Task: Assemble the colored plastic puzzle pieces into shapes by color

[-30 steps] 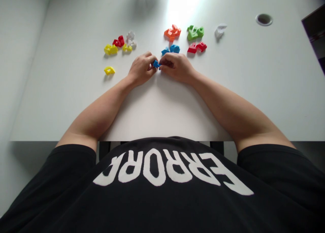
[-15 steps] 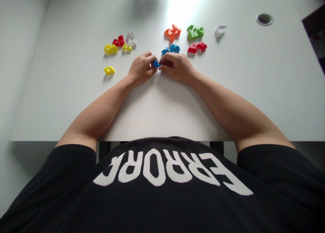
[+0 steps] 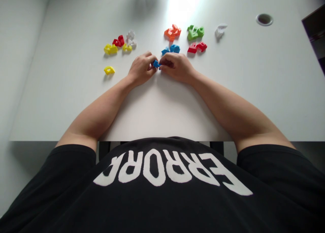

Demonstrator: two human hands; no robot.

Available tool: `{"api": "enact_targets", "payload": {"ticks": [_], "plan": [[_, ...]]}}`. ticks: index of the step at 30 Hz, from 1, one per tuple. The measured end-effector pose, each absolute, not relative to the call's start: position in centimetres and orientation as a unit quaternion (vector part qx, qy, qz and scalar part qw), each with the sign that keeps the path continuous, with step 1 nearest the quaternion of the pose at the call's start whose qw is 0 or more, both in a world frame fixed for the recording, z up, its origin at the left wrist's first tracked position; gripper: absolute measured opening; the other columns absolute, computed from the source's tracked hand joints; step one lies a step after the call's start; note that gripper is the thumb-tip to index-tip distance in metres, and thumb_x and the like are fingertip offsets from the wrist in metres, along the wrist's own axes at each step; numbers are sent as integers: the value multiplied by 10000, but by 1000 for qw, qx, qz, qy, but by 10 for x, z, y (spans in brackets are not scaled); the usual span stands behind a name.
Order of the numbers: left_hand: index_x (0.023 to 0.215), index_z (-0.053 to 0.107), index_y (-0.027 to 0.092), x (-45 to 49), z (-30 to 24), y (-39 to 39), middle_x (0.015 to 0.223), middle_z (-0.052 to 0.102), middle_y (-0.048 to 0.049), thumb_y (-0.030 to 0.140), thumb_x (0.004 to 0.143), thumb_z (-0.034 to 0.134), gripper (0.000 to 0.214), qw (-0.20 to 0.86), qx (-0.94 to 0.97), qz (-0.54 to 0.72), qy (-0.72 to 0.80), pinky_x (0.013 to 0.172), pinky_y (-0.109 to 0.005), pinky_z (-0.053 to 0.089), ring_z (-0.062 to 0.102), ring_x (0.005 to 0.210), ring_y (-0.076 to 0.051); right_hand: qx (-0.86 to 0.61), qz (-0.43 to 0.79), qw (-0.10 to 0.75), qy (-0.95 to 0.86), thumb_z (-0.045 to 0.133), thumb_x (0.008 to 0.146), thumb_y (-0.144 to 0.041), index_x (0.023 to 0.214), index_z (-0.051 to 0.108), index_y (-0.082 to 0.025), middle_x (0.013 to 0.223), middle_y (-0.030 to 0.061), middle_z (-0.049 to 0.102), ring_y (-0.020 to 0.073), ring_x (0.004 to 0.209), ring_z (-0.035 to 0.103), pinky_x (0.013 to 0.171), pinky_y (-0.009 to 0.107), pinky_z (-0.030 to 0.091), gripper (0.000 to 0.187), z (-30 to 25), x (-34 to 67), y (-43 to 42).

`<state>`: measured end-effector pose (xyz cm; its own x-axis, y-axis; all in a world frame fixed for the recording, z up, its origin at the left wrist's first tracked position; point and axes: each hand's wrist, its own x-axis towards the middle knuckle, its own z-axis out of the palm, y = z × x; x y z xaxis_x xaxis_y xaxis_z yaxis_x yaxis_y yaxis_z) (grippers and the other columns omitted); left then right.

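Note:
Between my two hands is a small blue plastic piece (image 3: pixel 156 64), blocky with a narrow end; its exact kind is not clear. My left hand (image 3: pixel 142 68) pinches its left side between thumb and fingers. On its narrow right end the fingertips of my right hand (image 3: pixel 177 66) are closed, hiding part of it. Just behind my right hand lie more blue pieces (image 3: pixel 174 48), close to its knuckles. Farther back is a cluster of orange pieces (image 3: pixel 172 32).
Red pieces (image 3: pixel 197 47) and green pieces (image 3: pixel 195 32) lie right of centre, a white piece (image 3: pixel 220 30) beyond them. To the left are yellow pieces (image 3: pixel 110 49), red ones (image 3: pixel 118 41), white ones (image 3: pixel 131 39) and a lone yellow piece (image 3: pixel 109 70). The white table (image 3: pixel 254 63) has a round hole (image 3: pixel 264 19).

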<state>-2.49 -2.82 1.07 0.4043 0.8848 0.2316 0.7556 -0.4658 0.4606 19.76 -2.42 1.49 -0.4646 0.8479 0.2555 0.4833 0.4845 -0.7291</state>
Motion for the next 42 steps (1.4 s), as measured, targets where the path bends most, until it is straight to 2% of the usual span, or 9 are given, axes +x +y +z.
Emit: {"api": "enact_targets", "payload": {"ticks": [9,14,23,31,42], "plan": [[1092,757,269,-27,6,-26,1142,717,-76,313,951,616,205,148,829,229,489,902,-366,506,674,1018,-242,-403,284,320,-809,745,889,-392,874,667,-277,881,18,712,227,809,611,777,388,513,139,12,198,-22],[1101,756,263,-27,5,-25,1136,714,-76,299,946,617,212,144,831,231,485,909,-370,503,671,1039,-248,-408,290,320,-805,771,883,-465,874,672,-291,868,24,721,244,820,607,760,401,517,200,12,198,-22],[1102,762,265,-27,6,-26,1149,724,-79,303,941,613,222,145,829,231,488,891,-368,510,679,996,-240,-397,284,324,-810,756,904,-440,874,687,-287,886,32,715,247,814,626,756,422,501,170,9,199,-20],[1100,757,262,-28,4,-25,1137,719,-75,316,959,606,213,141,833,236,481,894,-363,509,673,1025,-241,-386,285,328,-814,744,916,-549,883,682,-280,867,26,716,209,790,568,748,397,472,278,8,199,-19],[1090,755,269,-27,6,-26,1147,719,-69,284,944,617,201,144,830,228,489,889,-361,510,675,1005,-233,-409,288,316,-806,762,894,-442,873,665,-291,860,22,715,244,835,623,747,399,515,181,13,198,-22]]}}
